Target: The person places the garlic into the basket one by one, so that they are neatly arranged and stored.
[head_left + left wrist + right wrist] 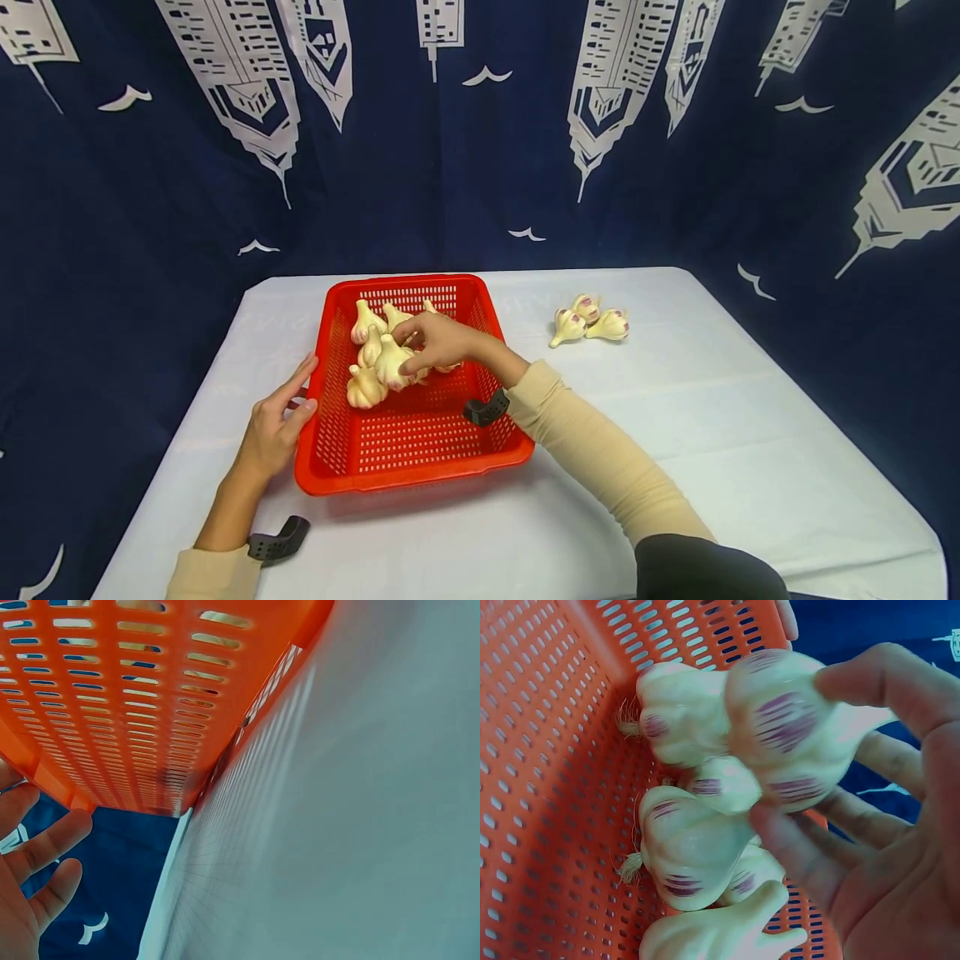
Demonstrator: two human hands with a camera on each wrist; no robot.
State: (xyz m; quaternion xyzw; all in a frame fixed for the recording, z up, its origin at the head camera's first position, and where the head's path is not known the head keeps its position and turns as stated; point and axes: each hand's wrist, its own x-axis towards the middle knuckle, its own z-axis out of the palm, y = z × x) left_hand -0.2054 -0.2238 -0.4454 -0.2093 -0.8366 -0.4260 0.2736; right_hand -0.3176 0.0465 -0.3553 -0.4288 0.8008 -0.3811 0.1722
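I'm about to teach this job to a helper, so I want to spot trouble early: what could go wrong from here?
The garlic bulb might slip, since the right hand pinches it by its rounded sides. It could also knock the other bulbs crowded close by in the red basket. And the basket might slide if bumped, as the left hand seems only to rest against its rim.

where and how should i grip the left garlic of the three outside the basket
Likely best by its neck, pinched from the near left: the neck sticks out that way, free, while the back garlic and right garlic crowd the bulb.
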